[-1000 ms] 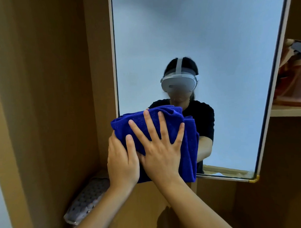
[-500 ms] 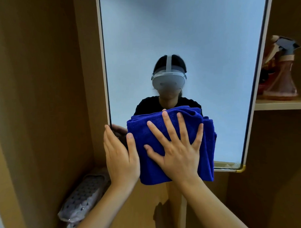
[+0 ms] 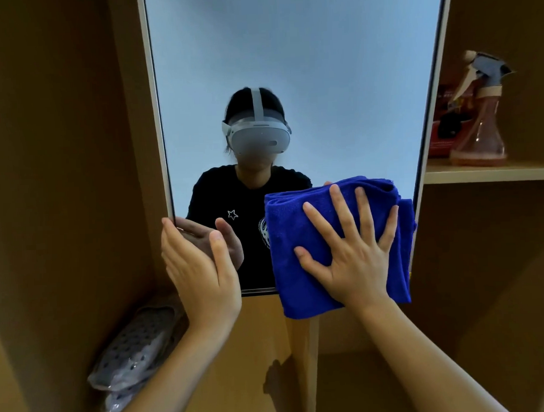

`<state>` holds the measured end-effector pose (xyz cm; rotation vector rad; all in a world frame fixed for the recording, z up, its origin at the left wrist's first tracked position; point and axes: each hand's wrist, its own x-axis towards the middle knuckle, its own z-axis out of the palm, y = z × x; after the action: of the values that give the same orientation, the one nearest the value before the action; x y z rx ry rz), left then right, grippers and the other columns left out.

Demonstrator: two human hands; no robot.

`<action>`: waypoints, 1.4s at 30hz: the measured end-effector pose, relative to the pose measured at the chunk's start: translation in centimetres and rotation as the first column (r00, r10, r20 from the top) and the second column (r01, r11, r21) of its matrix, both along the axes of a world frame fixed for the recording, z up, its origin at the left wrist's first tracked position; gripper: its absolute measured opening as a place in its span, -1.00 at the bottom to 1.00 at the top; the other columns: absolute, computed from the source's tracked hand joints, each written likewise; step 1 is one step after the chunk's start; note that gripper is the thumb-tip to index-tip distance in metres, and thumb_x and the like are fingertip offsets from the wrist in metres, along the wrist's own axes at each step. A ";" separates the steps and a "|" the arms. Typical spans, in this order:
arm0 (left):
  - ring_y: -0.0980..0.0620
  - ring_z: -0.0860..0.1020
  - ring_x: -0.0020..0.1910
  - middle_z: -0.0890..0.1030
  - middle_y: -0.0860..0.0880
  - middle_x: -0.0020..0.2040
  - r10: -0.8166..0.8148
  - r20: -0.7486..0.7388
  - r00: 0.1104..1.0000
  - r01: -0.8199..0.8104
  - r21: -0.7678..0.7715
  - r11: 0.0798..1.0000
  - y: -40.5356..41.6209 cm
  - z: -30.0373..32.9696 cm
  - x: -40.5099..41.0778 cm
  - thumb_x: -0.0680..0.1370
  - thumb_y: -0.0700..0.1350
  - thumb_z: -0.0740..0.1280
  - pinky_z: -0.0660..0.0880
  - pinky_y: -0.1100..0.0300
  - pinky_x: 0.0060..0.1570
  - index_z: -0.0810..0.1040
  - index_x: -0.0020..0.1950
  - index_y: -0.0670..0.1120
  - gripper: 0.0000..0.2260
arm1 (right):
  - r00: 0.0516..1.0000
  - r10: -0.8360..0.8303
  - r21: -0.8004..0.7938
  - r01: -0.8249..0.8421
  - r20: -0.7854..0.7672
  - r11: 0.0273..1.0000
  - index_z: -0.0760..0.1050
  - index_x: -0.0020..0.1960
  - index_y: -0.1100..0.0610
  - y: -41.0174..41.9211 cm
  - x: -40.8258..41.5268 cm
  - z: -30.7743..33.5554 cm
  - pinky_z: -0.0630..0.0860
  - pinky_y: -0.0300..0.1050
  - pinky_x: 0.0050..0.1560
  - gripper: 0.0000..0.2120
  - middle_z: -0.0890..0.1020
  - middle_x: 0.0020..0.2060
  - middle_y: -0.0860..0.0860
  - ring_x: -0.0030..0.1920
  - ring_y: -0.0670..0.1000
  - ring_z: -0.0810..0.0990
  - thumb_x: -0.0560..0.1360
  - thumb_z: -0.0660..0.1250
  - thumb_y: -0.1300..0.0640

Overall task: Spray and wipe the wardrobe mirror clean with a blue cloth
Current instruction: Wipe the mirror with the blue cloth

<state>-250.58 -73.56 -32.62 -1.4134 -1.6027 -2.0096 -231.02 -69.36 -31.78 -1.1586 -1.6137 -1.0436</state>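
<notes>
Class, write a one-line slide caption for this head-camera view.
Right hand presses a folded blue cloth flat against the wardrobe mirror's lower right corner; left hand steadies its left edge.

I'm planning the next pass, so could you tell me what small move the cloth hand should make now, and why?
Probably slide the cloth upward. The right hand presses it flat at the mirror's lower right corner, overhanging the bottom edge, with much glass bare above. The left hand steadies the lower left edge, and the spray bottle sits on the shelf, so spraying looks done.

Dim tan wooden wardrobe panels [image 3: 63, 182] flank a shelf [image 3: 488, 171].
</notes>
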 end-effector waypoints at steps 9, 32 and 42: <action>-0.12 0.14 0.52 0.10 -0.18 0.55 -0.054 -0.027 0.998 0.054 -0.020 0.998 -0.6 0.1 -0.5 0.60 0.18 0.00 0.28 -0.18 0.40 -0.03 0.56 -0.20 -0.34 | 1.000 -0.026 -0.009 0.026 -0.002 1.000 0.11 0.52 -0.21 0.4 3.6 -0.1 -0.07 0.45 0.45 -0.39 0.16 0.54 -0.02 0.56 0.15 0.08 0.52 0.02 -0.38; -0.07 0.15 0.52 0.14 -0.15 0.54 -0.054 0.066 0.996 0.056 -0.017 0.998 -0.9 0.6 -0.2 0.59 0.21 -0.05 0.27 -0.13 0.42 0.01 0.57 -0.17 -0.34 | 0.986 -0.001 -0.069 -0.011 -0.169 0.998 0.07 0.56 -0.16 -0.9 -4.1 -0.5 -0.11 0.48 0.43 -0.36 0.11 0.57 0.01 0.56 0.17 0.03 0.54 0.01 -0.36; -0.08 0.20 0.49 0.22 -0.17 0.52 -0.028 0.085 0.996 0.026 0.024 0.999 -0.8 0.8 0.3 0.61 0.16 -0.05 0.21 -0.03 0.46 0.06 0.55 -0.20 -0.38 | 0.996 0.087 -0.031 -0.086 0.032 0.996 0.12 0.54 -0.22 -1.4 -10.1 -0.5 -0.12 0.40 0.47 -0.41 0.17 0.56 -0.05 0.57 0.08 0.03 0.56 0.01 -0.37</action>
<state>-250.26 -74.36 -31.84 -1.3658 -1.5965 -2.1235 -241.12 -70.75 -32.24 -1.0863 -1.6951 -0.9907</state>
